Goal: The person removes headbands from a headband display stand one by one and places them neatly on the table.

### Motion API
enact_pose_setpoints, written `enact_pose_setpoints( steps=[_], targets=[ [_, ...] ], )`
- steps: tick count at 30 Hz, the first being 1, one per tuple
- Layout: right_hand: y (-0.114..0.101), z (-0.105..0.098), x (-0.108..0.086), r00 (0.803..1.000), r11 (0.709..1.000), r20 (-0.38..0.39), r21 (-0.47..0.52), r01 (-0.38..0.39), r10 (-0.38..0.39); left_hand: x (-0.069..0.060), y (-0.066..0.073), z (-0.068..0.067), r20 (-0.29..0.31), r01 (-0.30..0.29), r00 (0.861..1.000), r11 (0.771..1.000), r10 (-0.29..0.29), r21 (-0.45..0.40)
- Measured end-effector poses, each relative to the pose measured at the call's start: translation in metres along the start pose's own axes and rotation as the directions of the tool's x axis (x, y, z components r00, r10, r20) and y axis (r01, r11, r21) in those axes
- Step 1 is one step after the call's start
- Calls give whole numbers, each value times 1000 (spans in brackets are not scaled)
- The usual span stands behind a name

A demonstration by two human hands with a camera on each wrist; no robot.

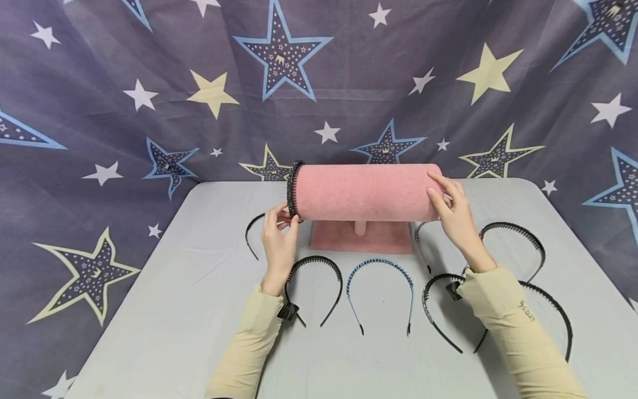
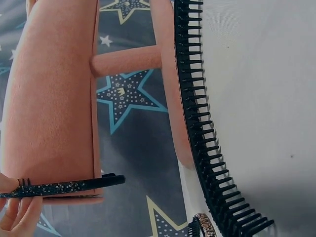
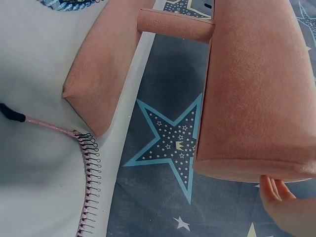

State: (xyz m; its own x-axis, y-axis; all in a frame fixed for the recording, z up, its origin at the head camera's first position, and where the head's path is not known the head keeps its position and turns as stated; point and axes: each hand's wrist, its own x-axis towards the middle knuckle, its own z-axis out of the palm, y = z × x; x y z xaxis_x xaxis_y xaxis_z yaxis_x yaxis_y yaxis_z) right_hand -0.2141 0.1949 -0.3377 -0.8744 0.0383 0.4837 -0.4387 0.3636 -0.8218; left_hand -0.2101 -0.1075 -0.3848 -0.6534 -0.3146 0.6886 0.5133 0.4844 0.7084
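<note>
A pink velvety cylinder stands on a post over a pink base. Around its left end sits a black sparkly toothed headband. My left hand pinches that headband near its lower end; in the left wrist view, one black tip of the headband sticks out past the cylinder. At the other end, my right hand rests against the cylinder with thumb and fingers extended. The right wrist view shows its fingers touching the end face; the rest of that hand is cut off.
On the grey table lie more headbands: a black toothed one, a blue one, a pink one right of the base, and several dark ones at right, partly under my right arm. A star-patterned curtain hangs behind.
</note>
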Motion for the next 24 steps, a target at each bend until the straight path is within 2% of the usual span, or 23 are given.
enact_pose_setpoints(
  steps=[12,24],
  targets=[
    [-1,0,0,1000,1000,7,-21,-5,5,3,-5,-7,-18,2,1000,1000,-2,14],
    [-1,0,-1,1000,1000,5,-23,-3,3,10,-13,-14,-56,46,997,999,-47,-5]
  ],
)
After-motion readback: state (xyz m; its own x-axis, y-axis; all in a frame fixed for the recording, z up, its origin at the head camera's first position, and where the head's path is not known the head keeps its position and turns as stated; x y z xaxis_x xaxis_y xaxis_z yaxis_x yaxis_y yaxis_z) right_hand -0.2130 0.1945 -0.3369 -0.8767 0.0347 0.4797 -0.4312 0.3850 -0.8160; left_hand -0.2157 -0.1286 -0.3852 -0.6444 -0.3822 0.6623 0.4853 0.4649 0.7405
